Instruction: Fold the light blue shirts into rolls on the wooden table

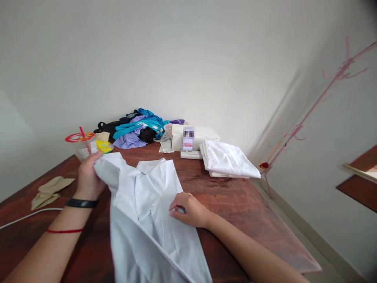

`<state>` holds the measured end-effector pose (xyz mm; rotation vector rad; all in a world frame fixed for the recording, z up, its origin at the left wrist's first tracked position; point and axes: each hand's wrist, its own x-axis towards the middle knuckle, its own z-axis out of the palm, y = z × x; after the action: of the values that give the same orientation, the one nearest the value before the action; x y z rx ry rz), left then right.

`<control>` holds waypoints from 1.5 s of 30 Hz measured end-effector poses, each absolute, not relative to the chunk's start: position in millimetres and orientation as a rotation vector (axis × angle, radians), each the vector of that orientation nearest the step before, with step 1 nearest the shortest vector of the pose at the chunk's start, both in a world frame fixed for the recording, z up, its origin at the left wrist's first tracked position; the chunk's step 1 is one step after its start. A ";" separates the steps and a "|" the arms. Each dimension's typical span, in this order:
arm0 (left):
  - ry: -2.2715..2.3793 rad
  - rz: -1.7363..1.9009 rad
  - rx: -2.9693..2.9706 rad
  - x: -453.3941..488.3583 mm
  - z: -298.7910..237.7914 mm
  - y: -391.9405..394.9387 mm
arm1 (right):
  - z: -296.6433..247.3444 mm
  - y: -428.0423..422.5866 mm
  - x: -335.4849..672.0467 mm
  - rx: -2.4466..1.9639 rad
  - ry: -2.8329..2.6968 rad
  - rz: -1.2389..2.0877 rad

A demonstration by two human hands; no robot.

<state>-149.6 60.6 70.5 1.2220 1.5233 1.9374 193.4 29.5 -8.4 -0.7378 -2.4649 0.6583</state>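
Observation:
A white collared shirt (173,236) lies over the near part of the wooden table, its collar pointing away from me. My left hand (90,177), with a black band at the wrist, is closed on the shirt at its left shoulder and lifts that side off the table. The front panel on that side hangs in a slanting fold. Over the right side of the shirt is my right hand (188,208), its fingers loosely curled with a small gap between thumb and forefinger. No cloth shows between them, and whether the fingertips touch the shirt is unclear.
Folded white cloth (229,159) is stacked at the table's right, beside a white box (203,135). A clothes pile (141,127) lies against the wall. At left are a lidded cup (81,137), beige cloth (50,192) and a white cable (32,214). A pink coat rack (318,98) stands right.

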 end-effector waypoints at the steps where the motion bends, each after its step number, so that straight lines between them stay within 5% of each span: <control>1: 1.564 2.006 1.123 -158.0 69.1 64.4 | -7.4 27.5 192.6 -0.690 -2.472 0.653; 5: 1.817 2.186 0.899 -179.5 64.8 67.3 | -3.5 18.1 188.1 -0.515 -2.533 0.701; 9: 2.156 2.130 1.792 -163.1 68.1 54.1 | -2.3 15.6 186.5 -0.500 -2.579 0.748; 13: 1.653 1.321 2.375 -120.3 56.0 43.5 | -2.9 18.7 188.2 -0.520 -2.518 0.793; 20: 2.051 0.307 2.289 -109.5 11.9 40.6 | -2.6 18.7 187.8 -0.519 -2.468 0.819; 45: 1.248 0.392 2.235 -87.4 41.3 29.6 | 0.3 19.4 186.6 -0.568 -2.408 0.930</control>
<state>-87.4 29.6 41.3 2.2346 1.2482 0.3924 186.6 19.4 0.3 -0.5684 -2.4085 0.9300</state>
